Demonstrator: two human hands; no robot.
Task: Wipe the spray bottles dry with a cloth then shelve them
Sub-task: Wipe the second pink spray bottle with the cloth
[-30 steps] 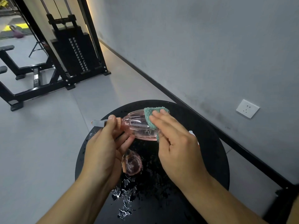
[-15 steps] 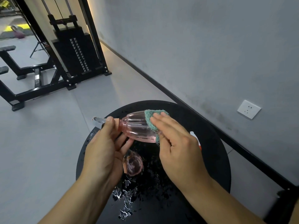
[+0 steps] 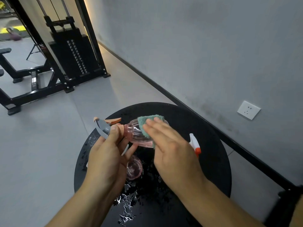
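A clear pink spray bottle [image 3: 133,134] with a grey and orange trigger head lies sideways in the air above the round black table [image 3: 211,145]. My left hand [image 3: 106,154] grips its neck, thumb on the collar. My right hand [image 3: 170,145] presses a teal cloth [image 3: 144,123] flat against the bottle's body with straight fingers. A second pink bottle [image 3: 133,168] lies on the table below my hands, partly hidden. A white and red spray head [image 3: 194,143] shows just behind my right hand.
Water drops and puddles [image 3: 126,202] cover the near part of the table. A grey wall with a white socket [image 3: 248,110] runs along the right. A black weight machine [image 3: 72,51] stands on the grey floor at the back left.
The bottle has turned in my left hand, so its grey and orange trigger head now shows fully. My right hand with the cloth has slid a little along the bottle's body.
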